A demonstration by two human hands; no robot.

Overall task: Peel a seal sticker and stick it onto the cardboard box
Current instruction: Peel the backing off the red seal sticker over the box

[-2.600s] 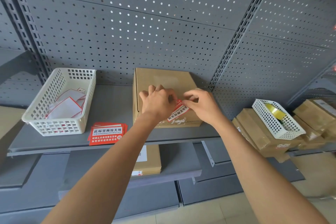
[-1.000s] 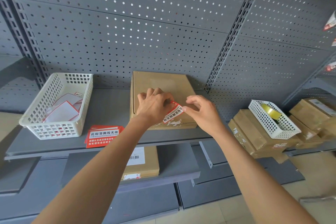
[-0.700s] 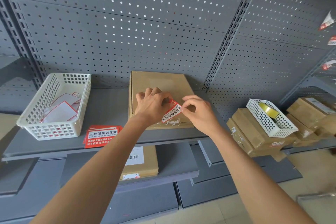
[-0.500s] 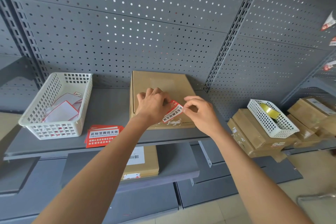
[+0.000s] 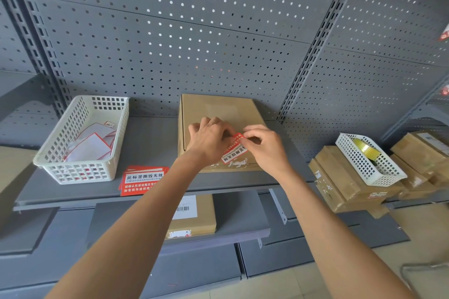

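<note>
Hands (image 5: pixel 239 144) unmoved; grey shelf (image 5: pixel 150 136), pegboard wall (image 5: pixel 170 43).

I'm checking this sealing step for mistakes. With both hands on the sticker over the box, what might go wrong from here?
1. The sticker sits tilted between the left hand and right hand, so it may go onto the box crooked or creased.
2. The fingertips pinch its top corner; the sticky side might fold onto itself or tear.
3. White torn scraps on the box's front edge might stop it bonding flat there.
</note>
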